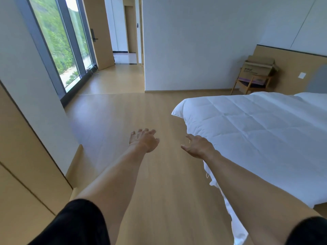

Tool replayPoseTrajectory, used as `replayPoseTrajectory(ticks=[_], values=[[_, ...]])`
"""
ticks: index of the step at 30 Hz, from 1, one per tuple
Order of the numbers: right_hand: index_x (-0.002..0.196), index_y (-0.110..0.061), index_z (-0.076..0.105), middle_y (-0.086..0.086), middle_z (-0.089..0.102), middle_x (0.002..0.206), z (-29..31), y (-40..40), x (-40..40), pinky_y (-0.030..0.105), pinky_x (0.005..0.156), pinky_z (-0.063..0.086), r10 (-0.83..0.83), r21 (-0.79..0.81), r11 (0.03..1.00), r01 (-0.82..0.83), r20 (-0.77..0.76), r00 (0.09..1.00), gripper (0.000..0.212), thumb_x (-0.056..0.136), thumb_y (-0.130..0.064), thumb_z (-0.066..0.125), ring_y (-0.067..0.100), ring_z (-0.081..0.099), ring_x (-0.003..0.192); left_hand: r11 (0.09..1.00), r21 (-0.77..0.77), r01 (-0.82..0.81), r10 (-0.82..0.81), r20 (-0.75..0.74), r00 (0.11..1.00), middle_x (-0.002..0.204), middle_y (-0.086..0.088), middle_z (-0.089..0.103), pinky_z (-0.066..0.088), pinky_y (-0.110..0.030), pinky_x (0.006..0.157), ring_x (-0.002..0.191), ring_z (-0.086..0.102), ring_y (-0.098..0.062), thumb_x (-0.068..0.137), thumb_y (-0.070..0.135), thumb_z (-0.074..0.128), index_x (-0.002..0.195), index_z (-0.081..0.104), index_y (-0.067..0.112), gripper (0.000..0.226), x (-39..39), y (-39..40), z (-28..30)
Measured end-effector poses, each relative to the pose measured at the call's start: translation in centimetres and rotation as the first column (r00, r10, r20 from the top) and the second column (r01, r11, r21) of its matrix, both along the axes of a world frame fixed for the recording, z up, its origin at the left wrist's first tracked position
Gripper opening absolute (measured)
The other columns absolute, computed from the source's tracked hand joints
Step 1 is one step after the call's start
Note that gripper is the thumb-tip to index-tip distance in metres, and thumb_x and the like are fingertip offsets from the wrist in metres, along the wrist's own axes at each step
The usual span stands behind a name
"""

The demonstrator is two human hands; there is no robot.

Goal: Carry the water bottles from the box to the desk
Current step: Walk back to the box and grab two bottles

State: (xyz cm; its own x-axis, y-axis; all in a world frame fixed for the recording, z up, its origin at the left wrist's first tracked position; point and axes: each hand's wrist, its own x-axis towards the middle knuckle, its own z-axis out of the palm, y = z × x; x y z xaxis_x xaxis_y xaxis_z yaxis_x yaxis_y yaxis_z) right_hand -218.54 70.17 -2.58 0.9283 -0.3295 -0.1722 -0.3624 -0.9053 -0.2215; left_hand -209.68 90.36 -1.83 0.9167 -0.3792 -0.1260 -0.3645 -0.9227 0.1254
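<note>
A brown cardboard box (258,68) with open flaps rests on a wooden chair (251,84) in the far right corner, beside the headboard. Its inside is hidden, and no water bottle or desk shows in the view. My left hand (144,140) is stretched out over the wooden floor at mid-frame, fingers apart and holding nothing. My right hand (198,146) reaches forward close to the near corner of the bed, fingers spread, also holding nothing. Both hands are far from the box.
A bed with a white quilt (256,131) fills the right side. Wooden floor (123,112) runs ahead to a white wall and a doorway (126,41) at the back. Tall windows (58,41) line the left; a wooden cabinet panel (21,165) stands at near left.
</note>
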Motion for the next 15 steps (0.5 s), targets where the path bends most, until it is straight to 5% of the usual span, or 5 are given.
replayPoseTrajectory(ticks=[15], values=[[0.154, -0.03, 0.032, 0.005, 0.039, 0.155, -0.2, -3.8, 25.2, 0.041, 0.109, 0.036, 0.033, 0.03, 0.999, -0.034, 0.018, 0.999, 0.065, 0.097, -0.058, 0.047, 0.027, 0.041, 0.141, 1.0, -0.007, 0.005, -0.005, -0.001, 1.0, 0.158, 0.0, 0.039, 0.022, -0.047, 0.121, 0.147, 0.032, -0.025, 0.102, 0.054, 0.037, 0.153, 0.038, 0.032, 0.055, 23.9, -5.1, -0.3]])
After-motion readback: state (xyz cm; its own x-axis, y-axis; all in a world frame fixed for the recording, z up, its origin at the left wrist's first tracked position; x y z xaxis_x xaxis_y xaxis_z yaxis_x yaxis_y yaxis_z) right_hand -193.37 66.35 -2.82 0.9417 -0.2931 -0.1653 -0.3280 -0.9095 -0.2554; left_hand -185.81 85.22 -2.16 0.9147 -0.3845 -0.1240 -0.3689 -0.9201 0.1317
